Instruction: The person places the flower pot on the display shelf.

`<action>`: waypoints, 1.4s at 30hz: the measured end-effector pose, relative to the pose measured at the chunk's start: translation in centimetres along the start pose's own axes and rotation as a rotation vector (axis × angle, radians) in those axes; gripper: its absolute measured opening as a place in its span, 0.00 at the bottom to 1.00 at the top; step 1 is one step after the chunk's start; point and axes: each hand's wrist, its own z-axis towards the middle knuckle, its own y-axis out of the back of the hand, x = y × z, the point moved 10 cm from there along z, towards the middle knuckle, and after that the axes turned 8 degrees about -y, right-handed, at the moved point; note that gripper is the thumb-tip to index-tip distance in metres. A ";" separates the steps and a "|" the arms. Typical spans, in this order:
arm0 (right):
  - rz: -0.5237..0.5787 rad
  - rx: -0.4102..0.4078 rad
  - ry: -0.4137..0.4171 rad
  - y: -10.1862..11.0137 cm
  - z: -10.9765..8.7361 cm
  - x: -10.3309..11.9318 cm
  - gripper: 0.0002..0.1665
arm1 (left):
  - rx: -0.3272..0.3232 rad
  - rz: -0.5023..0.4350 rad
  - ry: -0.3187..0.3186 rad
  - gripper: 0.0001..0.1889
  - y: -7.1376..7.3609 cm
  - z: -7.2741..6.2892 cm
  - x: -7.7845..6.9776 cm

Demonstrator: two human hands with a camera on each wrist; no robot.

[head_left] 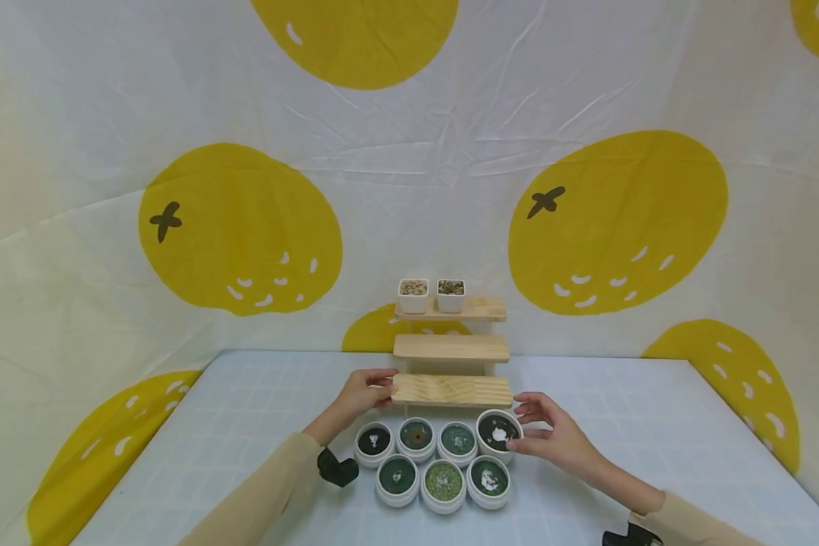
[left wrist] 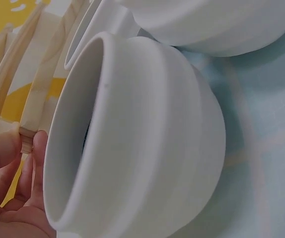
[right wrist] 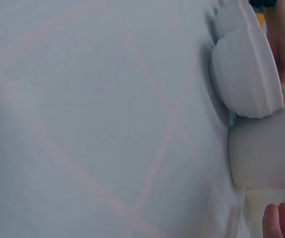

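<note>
- The wooden stand [head_left: 452, 347] is at the middle of the desk [head_left: 621, 409], close to its far edge; its boards have their long axis from left to right, about parallel to this edge.
- The left hand [head_left: 365, 394] holds the left end of the lowest board [head_left: 452, 390], with the end pinched between thumb and fingers.
- The right hand [head_left: 549, 436] is beyond the other end: its fingers are loosely bent, well parted from the thumb, and grip nothing. The board's right end lies just to the left of these fingertips; I cannot tell if they touch.
- The tall white pot [head_left: 495, 456] stands just before this right end. The right hand is nearer to it, and the thumb tip is at its rim, maybe touching.
- The six other round pots [head_left: 444, 506] are grouped beside it and toward the desk's near side.
</note>
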 end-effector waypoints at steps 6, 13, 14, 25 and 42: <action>0.022 0.028 0.002 -0.7 -0.2 -0.8 0.42 | -0.001 -0.014 -0.020 0.19 -0.1 -0.3 0.0; 0.004 0.030 0.053 -0.8 -0.3 -0.2 0.42 | -0.015 -0.044 -0.049 0.19 -0.2 -0.1 0.1; 0.004 0.028 0.054 -0.8 -0.3 -0.2 0.42 | -0.015 -0.045 -0.051 0.19 -0.2 -0.1 0.1; 0.041 0.095 0.098 -1.6 -0.3 -0.5 0.42 | -0.012 -0.009 -0.038 0.19 -0.3 0.3 0.3; 0.059 0.136 0.092 -2.7 -0.5 -0.6 0.43 | -0.027 -0.025 -0.041 0.19 -0.1 0.0 0.3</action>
